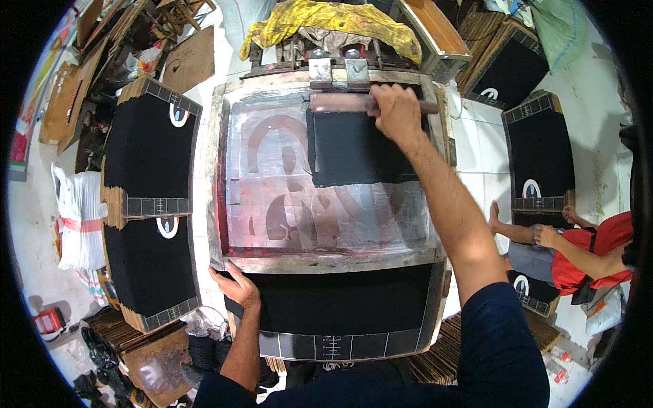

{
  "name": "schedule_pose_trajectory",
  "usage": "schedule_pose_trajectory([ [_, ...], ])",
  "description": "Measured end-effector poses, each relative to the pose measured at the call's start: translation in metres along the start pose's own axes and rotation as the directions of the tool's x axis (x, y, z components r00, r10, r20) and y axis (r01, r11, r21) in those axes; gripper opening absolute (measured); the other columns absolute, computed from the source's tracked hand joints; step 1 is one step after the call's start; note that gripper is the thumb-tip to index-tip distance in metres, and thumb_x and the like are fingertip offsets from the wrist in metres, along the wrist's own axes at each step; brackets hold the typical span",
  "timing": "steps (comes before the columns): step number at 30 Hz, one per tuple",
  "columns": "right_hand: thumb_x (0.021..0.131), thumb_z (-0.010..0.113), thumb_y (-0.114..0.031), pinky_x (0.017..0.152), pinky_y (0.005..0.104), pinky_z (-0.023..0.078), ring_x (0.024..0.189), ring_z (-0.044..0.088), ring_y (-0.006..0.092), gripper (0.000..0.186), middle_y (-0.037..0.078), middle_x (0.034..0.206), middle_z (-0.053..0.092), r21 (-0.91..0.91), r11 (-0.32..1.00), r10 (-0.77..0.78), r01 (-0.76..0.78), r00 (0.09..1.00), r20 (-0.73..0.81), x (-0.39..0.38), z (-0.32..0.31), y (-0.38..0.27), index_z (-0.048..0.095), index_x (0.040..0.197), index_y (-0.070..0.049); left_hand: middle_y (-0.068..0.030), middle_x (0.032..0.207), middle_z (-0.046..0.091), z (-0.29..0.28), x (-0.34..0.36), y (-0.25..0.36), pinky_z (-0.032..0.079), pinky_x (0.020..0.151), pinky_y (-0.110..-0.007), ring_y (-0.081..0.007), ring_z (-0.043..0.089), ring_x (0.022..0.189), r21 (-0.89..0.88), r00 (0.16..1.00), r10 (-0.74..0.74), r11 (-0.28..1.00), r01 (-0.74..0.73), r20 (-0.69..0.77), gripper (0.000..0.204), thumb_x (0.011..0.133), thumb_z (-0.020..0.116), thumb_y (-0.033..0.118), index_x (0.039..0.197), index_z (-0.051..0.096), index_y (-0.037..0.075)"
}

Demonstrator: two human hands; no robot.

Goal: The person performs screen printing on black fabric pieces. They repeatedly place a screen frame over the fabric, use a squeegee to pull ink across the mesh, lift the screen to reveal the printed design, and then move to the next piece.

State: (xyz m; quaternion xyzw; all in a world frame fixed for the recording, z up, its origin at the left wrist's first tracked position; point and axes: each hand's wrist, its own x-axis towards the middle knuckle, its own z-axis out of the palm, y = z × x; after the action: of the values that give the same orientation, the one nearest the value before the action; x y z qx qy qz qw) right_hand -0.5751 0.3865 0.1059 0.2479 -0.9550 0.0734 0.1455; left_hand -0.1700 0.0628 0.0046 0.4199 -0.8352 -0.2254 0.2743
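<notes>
The right hand [398, 114] grips a squeegee [340, 103] over the screen [306, 197]; the left hand [240, 291] seems to touch the frame [333, 262] at its near-left corner.

The rectangular wooden frame [333, 263] is grey stained red; its flat translucent mesh [262, 200] shows curved brownish shapes. The long wooden squeegee [339, 103] is brown, the crumpled yellow cloth [326, 19] dark-blotched, the black fabric panels [149, 146] marked with white, blue-centred prints [179, 116].

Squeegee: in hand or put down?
In hand: the right hand is closed over the squeegee near the far edge of the screen frame.
</notes>
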Motion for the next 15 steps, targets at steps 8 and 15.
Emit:
schedule_pose_trajectory([
  [8,0.07,0.084,-0.012,0.083,0.046,0.046,0.099,0.065,0.0295,0.04,0.005,0.097,0.069,0.084,0.996,-0.002,-0.011,0.987,0.161,-0.076,-0.04,-0.032,0.067,0.106,-0.013,-0.0371,0.145,0.05,0.002,-0.001,-0.002,0.038,0.113,-0.051,-0.0502,0.05,0.131,0.056,0.996,-0.09,0.994,0.09,0.007,0.065,0.107,0.057,0.031,0.151,0.038,-0.013],
  [15,0.074,0.082,-0.016,0.082,0.0479,0.048,0.099,0.067,0.0286,0.03,0.005,0.099,0.071,-0.002,1.0,-0.001,0.001,0.991,-0.133,0.028,0.013,0.009,0.068,0.1,-0.013,-0.0374,0.147,0.047,-0.001,0.0,0.001,0.037,0.113,-0.052,-0.0518,0.049,0.132,0.049,0.998,-0.065,0.997,0.064,0.016,0.069,0.108,0.054,0.036,0.153,0.034,-0.012],
])
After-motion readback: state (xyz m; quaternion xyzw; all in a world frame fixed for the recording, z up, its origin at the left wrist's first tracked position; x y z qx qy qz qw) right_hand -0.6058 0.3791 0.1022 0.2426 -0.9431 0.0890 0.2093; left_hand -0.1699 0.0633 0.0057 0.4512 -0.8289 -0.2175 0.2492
